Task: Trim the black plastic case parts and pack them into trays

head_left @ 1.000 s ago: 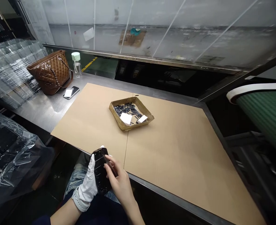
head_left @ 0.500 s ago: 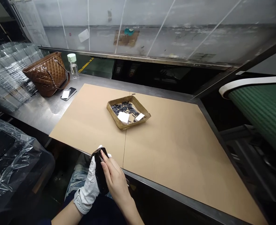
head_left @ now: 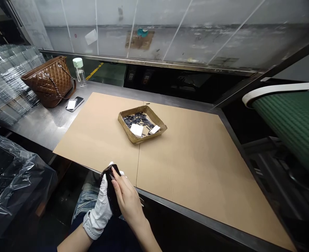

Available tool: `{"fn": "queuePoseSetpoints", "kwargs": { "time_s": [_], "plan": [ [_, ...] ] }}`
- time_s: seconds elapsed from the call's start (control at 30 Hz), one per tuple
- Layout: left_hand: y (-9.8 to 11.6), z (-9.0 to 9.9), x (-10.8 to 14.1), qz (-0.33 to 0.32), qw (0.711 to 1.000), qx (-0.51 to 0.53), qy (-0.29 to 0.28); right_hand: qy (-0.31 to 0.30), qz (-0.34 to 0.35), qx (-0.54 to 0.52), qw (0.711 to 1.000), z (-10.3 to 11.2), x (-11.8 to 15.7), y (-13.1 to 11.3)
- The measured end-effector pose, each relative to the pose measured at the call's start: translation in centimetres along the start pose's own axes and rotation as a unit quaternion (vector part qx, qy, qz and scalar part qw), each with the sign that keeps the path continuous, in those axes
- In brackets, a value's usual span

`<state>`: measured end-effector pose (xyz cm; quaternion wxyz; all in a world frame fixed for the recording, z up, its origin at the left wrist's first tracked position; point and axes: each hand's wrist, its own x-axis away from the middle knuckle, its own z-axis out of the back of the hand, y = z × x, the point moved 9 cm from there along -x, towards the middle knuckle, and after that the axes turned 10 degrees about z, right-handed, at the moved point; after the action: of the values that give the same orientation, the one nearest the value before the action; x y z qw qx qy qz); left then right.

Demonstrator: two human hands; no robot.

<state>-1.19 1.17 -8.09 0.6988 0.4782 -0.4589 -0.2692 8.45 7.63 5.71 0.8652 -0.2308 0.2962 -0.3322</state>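
Lower centre: my left grip (head_left: 101, 206) wraps the black part (head_left: 112, 197); right grip (head_left: 129, 199) presses its upper end, can't tell if pinching.

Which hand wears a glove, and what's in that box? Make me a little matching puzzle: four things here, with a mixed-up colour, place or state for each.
Things:
1. Handbag
2. Shallow box
3. Left hand
4. Black part

Descriptions:
A. Gloved in white
B. Under the bare right hand
C. Brown and quilted
D. Contains small black pieces

Right pairs: 1-C; 2-D; 3-A; 4-B
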Motion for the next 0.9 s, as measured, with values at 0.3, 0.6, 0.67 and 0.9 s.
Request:
{"fn": "queuePoseSetpoints", "kwargs": {
  "time_s": [0.3, 0.6, 0.67, 0.9],
  "plan": [
    [1.6, -2.4, 0.8, 0.061, 0.982, 0.158, -0.089, 0.015, -0.018, 0.007, 1.0, -0.5, 0.2, 0.4],
    [3.4, -2.3, 1.0, 0.104, 0.925, 0.344, -0.126, 0.009, -0.058, -0.054, 0.997, 0.9, -0.3, 1.8],
    [4.9, -2.7, 1.0, 0.124, 0.911, 0.359, -0.165, 0.019, -0.081, -0.022, 0.996, 2.0, -1.2, 4.0],
    [9.5, -5.5, 1.1, 0.248, 0.747, 0.544, -0.292, 0.042, -0.127, 0.118, 0.984, 5.1, -4.5, 11.0]
  ]
}}
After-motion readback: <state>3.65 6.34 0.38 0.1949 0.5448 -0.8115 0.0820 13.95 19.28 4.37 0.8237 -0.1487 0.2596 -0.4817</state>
